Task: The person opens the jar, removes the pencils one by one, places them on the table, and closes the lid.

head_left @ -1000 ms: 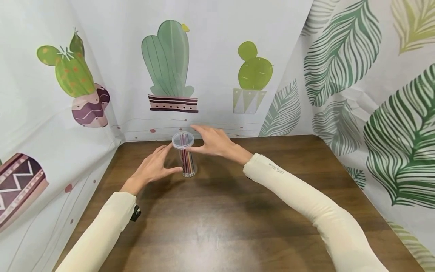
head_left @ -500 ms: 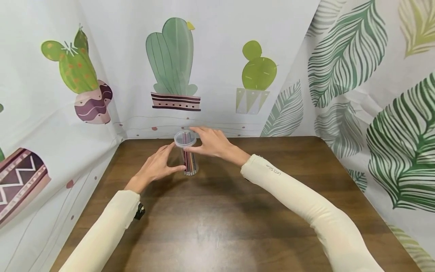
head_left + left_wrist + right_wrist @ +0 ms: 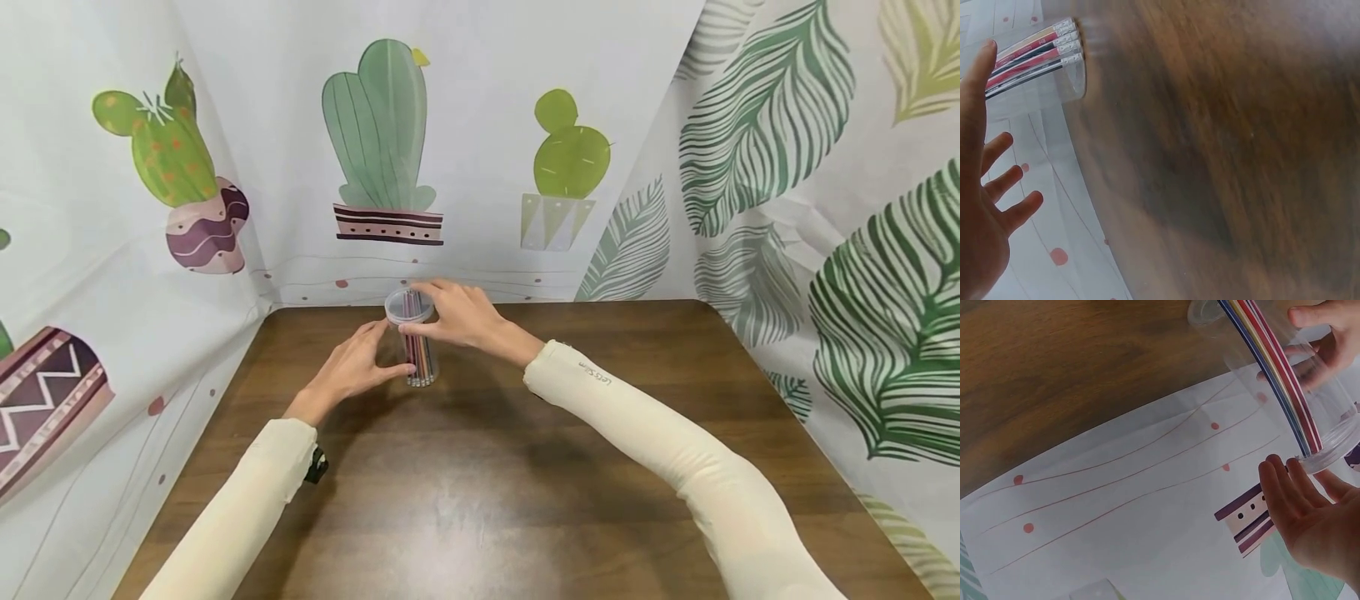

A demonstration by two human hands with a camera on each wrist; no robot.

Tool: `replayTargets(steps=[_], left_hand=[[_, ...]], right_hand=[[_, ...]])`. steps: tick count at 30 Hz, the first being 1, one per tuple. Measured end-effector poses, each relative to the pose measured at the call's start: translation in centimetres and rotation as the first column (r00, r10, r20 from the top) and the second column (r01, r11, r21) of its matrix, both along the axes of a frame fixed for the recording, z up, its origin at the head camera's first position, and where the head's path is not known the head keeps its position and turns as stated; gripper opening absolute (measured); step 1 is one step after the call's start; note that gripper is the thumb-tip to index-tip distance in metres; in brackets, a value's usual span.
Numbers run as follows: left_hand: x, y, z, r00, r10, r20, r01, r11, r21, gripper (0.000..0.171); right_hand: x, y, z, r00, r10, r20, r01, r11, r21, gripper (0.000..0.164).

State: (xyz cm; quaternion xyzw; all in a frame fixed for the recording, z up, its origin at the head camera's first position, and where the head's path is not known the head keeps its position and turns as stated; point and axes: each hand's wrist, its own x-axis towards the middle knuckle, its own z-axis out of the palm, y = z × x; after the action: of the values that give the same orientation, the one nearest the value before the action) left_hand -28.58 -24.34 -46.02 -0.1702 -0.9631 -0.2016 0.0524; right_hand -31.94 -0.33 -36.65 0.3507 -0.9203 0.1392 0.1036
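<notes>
A clear plastic jar [image 3: 398,342] with a round translucent lid [image 3: 405,305] stands upright near the table's far edge. Inside it, several striped pencils [image 3: 1285,381] lean together, with silver ferrules and white eraser ends downward. My left hand [image 3: 347,371] is at the jar's left side, thumb stretched across the front and fingers spread behind; in the left wrist view three fingers stay splayed, apart from the jar. From the right, my right hand [image 3: 467,315] reaches around the lid, index finger over the far rim and thumb just below the near rim. Its fingers are fairly straight.
The dark wooden table [image 3: 480,467] stretches toward me, with a bright glare in front. Behind it hangs a white curtain [image 3: 480,167] printed with cacti and leaves, close behind the jar. A black wrist device [image 3: 317,465] sits at the left sleeve cuff.
My right hand has moved left, its thumb and index finger reaching further around the lid. The left hand has shifted slightly right along with the jar as the head view moved a little.
</notes>
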Motion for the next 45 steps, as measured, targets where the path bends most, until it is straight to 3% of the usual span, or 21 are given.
replayTargets(steps=[7, 15, 34, 45], left_hand=[[0.0, 0.2, -0.4, 1.000, -0.012, -0.017, 0.012, 1.000, 0.023, 0.101], [0.0, 0.5, -0.5, 1.000, 0.002, 0.005, -0.002, 0.999, 0.051, 0.107], [0.1, 0.7, -0.5, 1.000, -0.017, -0.018, 0.019, 0.994, 0.105, 0.094], [0.2, 0.7, -0.3, 1.000, -0.004, 0.021, 0.002, 0.996, 0.085, 0.104]], right_hand=[[0.0, 0.1, 0.0, 1.000, -0.002, -0.001, 0.002, 1.000, -0.003, 0.078], [0.0, 0.1, -0.3, 1.000, 0.001, 0.018, -0.001, 1.000, -0.015, 0.077], [-0.3, 0.4, -0.9, 0.990, 0.089, 0.111, -0.078, 0.992, -0.099, 0.073], [0.1, -0.3, -1.3, 0.989, -0.030, 0.142, 0.061, 0.972, -0.225, 0.084]])
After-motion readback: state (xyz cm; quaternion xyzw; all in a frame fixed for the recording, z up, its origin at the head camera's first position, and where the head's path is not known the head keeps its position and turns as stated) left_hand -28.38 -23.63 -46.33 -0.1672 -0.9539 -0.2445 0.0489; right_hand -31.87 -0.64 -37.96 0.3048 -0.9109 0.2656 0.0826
